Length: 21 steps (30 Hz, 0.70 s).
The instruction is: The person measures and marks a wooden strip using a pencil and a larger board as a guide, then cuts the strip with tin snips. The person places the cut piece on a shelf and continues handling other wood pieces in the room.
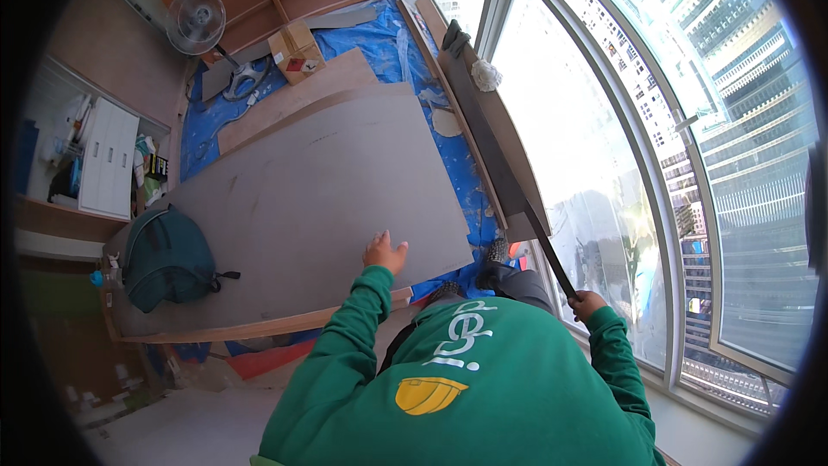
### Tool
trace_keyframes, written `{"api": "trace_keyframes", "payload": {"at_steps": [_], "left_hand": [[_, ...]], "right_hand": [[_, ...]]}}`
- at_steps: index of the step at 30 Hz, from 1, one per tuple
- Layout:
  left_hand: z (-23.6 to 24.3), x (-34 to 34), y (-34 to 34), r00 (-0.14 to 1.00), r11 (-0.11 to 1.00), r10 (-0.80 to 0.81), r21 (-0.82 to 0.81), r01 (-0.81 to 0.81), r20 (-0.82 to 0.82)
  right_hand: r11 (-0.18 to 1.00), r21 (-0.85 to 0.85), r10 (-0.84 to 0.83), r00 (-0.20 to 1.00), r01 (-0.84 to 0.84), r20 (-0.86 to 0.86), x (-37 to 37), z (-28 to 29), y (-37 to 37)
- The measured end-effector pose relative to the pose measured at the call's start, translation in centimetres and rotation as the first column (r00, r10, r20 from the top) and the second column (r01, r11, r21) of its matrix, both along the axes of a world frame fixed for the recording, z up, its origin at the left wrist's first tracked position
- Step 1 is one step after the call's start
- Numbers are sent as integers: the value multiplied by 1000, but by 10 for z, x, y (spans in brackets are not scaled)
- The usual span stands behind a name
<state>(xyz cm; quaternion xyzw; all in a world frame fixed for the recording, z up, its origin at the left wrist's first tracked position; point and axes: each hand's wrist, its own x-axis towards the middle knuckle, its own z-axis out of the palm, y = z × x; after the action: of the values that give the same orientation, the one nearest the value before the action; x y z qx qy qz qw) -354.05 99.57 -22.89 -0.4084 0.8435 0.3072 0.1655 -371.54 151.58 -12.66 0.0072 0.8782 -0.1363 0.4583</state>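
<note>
My right hand (587,305) is closed round the near end of a long, narrow dark strip (552,252). The strip slants away from me along the window side, and its far part seems to run onto the ledge, though I cannot tell exactly where it ends. My left hand (385,253), fingers spread and holding nothing, is over the near right part of a large grey board (328,181). Whether it touches the board I cannot tell.
A dark green backpack (168,259) sits on the board's left end. Farther back are a standing fan (197,22), a cardboard box (297,50) and blue sheeting (384,39). Tall windows (569,112) line the right; a dark glove (454,37) lies on their ledge.
</note>
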Motion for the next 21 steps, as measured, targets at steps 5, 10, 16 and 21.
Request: {"api": "trace_keyframes", "payload": {"at_steps": [5,10,16,21], "left_hand": [[-23,-30,-7,928,986,160,-90,-137,336],[-45,-53,1,883,966,252,-161,-203,397],[-52,-59,3,859,967,253,-155,-205,445],[-44,-58,-11,852,977,213,-87,-196,478]], "right_hand": [[997,-8,78,997,-78,19,-49,-29,23],[963,-45,266,963,-267,-36,-117,-56,53],[959,-220,161,983,-177,-91,-177,-49,62],[961,-276,-5,999,-4,-31,-213,-15,18]]}}
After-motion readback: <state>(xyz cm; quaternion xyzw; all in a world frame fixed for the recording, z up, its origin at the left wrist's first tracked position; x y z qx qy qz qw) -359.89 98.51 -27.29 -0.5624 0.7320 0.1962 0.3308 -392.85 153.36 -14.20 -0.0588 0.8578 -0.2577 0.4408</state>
